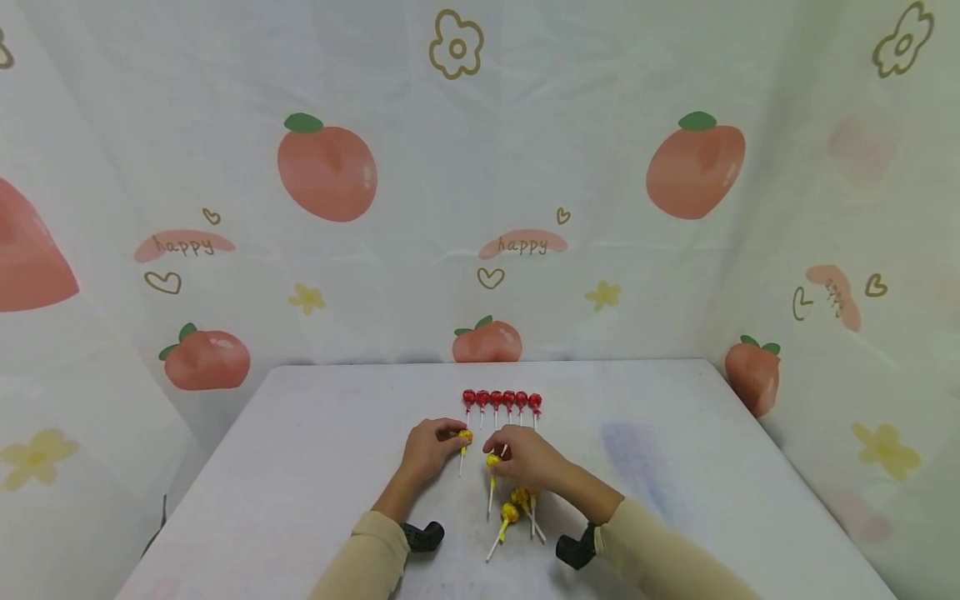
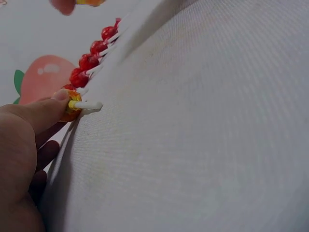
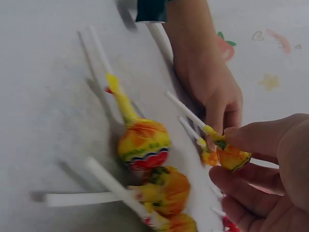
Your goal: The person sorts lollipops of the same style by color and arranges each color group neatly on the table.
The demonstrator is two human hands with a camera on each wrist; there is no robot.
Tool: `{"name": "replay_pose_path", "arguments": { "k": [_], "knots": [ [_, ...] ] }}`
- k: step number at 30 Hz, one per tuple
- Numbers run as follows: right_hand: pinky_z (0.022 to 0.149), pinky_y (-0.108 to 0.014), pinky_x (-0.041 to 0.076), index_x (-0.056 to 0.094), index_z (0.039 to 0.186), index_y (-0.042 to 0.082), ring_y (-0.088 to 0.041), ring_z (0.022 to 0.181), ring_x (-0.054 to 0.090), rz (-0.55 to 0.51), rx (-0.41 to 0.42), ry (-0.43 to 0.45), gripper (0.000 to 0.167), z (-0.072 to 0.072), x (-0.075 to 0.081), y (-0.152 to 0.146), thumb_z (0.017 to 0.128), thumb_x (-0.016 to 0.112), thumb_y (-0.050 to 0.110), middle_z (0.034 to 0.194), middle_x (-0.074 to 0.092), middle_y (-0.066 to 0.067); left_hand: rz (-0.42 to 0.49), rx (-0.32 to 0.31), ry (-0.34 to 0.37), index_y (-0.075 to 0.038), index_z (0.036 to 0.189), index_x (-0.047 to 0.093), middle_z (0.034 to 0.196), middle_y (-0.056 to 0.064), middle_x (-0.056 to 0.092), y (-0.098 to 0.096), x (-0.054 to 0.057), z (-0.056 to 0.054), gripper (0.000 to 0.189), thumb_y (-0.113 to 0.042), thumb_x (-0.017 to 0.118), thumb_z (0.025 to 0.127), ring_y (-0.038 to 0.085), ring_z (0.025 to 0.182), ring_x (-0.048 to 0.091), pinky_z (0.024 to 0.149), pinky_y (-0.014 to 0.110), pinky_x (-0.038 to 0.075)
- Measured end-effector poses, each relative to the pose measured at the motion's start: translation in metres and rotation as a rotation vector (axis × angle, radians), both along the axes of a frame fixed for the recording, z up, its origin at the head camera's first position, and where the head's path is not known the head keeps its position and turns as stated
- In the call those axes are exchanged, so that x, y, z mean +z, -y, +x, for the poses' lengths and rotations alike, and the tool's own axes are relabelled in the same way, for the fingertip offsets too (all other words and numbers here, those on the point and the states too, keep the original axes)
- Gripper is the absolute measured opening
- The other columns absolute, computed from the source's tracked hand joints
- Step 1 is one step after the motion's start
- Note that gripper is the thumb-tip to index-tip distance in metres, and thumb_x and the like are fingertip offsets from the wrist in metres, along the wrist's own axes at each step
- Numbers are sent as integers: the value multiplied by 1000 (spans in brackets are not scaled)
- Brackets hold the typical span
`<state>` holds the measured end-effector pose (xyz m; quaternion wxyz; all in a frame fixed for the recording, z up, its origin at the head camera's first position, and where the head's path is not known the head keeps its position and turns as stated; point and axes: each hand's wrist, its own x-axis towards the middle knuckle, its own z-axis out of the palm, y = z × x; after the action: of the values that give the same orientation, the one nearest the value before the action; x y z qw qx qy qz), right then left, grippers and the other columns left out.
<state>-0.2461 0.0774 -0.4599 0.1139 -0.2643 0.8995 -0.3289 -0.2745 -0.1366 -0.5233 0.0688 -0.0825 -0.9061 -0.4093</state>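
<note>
Head view: I see both hands at the middle of the worktop, each with its own yellow-wrapped lollipop, just short of a row of six red lollipops.
Left hand: the left hand pinches the candy head of the left-held yellow lollipop between thumb and finger.
Left-held lollipop: it sits just on the person's side of the leftmost red stick, its own stick running back toward the person with a slight lean to the left; I cannot tell whether it touches the surface.
Right hand: the right hand pinches the right-held yellow lollipop by its candy head, thumb on one side and fingers on the other.
Right-held lollipop: it lies right of the left-held one and a little closer to the person, a gap between them, the two sticks roughly parallel.
Red row: it runs left to right across the worktop, candy heads away from the person, sticks toward the person.
Key relation: I judge that placement turns on the sideways gap between the two held heads and on their sticks matching the direction of the red ones.
Loose lollipops: three loose yellow lollipops lie nearer the right hand, on the person's side of it; two have crossed sticks, which I judge could snag when lifted.
</note>
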Motion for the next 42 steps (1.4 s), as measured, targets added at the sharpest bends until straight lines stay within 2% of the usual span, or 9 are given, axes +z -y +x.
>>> {"name": "replay_pose_path", "arguments": {
  "k": [5,13,18,23,29,42],
  "knots": [
    [70,-24,53,70,110,7,-12,81,57,-30,-20,-32,27,-13,2,4,85,76,12,90,63,6,1,3,-3,-20,102,76,94,-6,67,0,1,0,20,-25,78,84,18,90,55,86,45,45],
    [73,-27,54,69,110,2,-16,86,61,-101,-61,-119,25,-29,-4,11,86,74,7,100,67,-1,2,11,-7,-19,101,76,93,-6,68,-1,-1,0,19,-26,78,84,18,89,56,85,45,45],
    [73,-27,54,70,109,3,-15,84,61,-81,-111,-147,25,-36,-11,17,85,75,8,100,68,-1,-1,19,-4,-19,102,76,93,-6,67,0,-2,-1,19,-26,78,84,18,90,56,86,45,45],
    [75,-27,53,71,107,7,-15,84,59,-42,-157,-116,22,-40,-18,22,85,75,10,96,66,1,5,21,10,-20,102,76,95,-5,67,0,-2,0,20,-27,77,84,19,92,56,87,46,46],
    [77,-29,52,72,104,9,-16,84,56,-27,-168,-71,21,-44,-24,25,84,76,13,90,63,3,10,12,5,-19,103,76,96,-5,67,0,-1,1,20,-27,77,84,19,92,56,87,45,46],
    [76,-29,52,73,102,9,-15,82,56,-26,-206,-86,20,-42,-32,33,83,78,16,88,64,3,9,20,5,-19,101,77,94,-6,67,0,-2,0,19,-26,77,84,19,91,56,87,45,46]
  ]
}}
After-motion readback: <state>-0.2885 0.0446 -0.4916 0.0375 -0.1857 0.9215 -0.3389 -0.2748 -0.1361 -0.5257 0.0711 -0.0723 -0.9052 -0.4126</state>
